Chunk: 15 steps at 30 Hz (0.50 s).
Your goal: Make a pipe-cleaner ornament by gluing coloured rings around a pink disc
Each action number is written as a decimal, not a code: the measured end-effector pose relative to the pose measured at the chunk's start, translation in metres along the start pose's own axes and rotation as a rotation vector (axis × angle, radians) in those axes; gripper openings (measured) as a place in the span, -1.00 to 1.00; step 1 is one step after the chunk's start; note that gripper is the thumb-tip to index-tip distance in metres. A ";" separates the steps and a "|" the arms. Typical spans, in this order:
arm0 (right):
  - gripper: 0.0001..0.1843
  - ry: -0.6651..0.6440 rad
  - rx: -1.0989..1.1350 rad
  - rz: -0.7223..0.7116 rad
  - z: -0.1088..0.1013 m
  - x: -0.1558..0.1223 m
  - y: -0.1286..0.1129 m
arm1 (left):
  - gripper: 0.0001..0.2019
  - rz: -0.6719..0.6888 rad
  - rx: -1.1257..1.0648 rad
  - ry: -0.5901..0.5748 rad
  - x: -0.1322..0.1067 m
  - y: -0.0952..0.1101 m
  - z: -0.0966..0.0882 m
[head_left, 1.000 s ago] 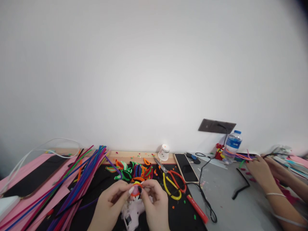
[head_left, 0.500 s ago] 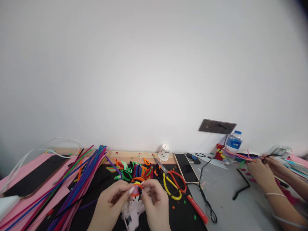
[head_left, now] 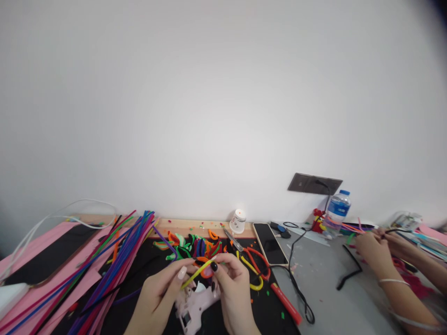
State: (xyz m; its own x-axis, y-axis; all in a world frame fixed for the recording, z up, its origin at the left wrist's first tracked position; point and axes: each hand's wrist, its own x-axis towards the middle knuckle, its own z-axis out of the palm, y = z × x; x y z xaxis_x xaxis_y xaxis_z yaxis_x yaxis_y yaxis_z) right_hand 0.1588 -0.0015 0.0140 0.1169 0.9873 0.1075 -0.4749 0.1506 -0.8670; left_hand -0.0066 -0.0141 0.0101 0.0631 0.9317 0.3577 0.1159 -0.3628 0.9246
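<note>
**Yellow pipe cleaner (head_left: 197, 274) spanning a person's two hands**

The left hand (head_left: 159, 291) is pinching the strip's lower end between thumb and fingers; the right hand (head_left: 233, 284) is holding its upper end, thumb and fingertips set close together. An orange-and-pink loop (head_left: 207, 271) is sitting just beside the strip, at the right fingertips. Below, a pale pink glue gun (head_left: 192, 309) is lying on a black mat (head_left: 265, 321). Scissors (head_left: 238, 245) are resting near the right hand.

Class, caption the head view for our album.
Left hand and right hand hold a yellow strip over a pale pink glue gun, scissors nearby.
</note>
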 end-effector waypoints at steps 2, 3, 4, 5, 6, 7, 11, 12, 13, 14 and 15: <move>-0.82 0.026 0.052 -0.007 0.000 0.002 -0.004 | -0.77 0.021 0.045 0.011 0.001 0.001 -0.001; -0.80 0.037 0.079 -0.010 -0.001 0.003 -0.007 | -0.77 0.039 0.061 0.009 0.000 0.001 0.000; -0.79 0.044 0.109 -0.013 -0.001 0.004 -0.009 | -0.78 0.062 0.070 0.006 -0.001 0.003 0.000; -0.78 0.048 0.144 -0.015 -0.001 0.005 -0.012 | -0.79 0.086 0.070 0.002 -0.002 0.005 0.002; -0.78 0.052 0.185 -0.015 -0.002 0.005 -0.014 | -0.80 0.115 0.059 -0.005 -0.003 0.008 0.003; -0.78 0.060 0.230 -0.013 -0.003 0.006 -0.017 | -0.80 0.130 0.039 0.013 -0.005 0.010 0.005; -0.80 0.094 0.413 0.052 -0.010 0.010 -0.024 | -0.78 0.041 -0.158 -0.071 -0.008 0.017 0.010; -0.81 0.076 0.463 0.085 -0.012 0.011 -0.026 | -0.76 -0.049 -0.246 -0.113 -0.008 0.017 0.011; -0.83 0.044 0.514 0.120 -0.013 0.013 -0.027 | -0.74 -0.154 -0.350 -0.159 -0.007 0.016 0.012; -0.84 0.002 0.559 0.151 -0.014 0.014 -0.028 | -0.71 -0.258 -0.457 -0.198 -0.006 0.015 0.012; -0.84 -0.038 0.593 0.180 -0.015 0.015 -0.029 | -0.69 -0.342 -0.562 -0.227 -0.004 0.013 0.013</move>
State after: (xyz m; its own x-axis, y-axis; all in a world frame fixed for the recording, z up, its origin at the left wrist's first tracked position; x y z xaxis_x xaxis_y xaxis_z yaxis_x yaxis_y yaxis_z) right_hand 0.1879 0.0085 0.0337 -0.0356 0.9993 0.0115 -0.8893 -0.0264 -0.4566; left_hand 0.0073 -0.0231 0.0188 0.3278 0.9432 0.0547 -0.3608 0.0715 0.9299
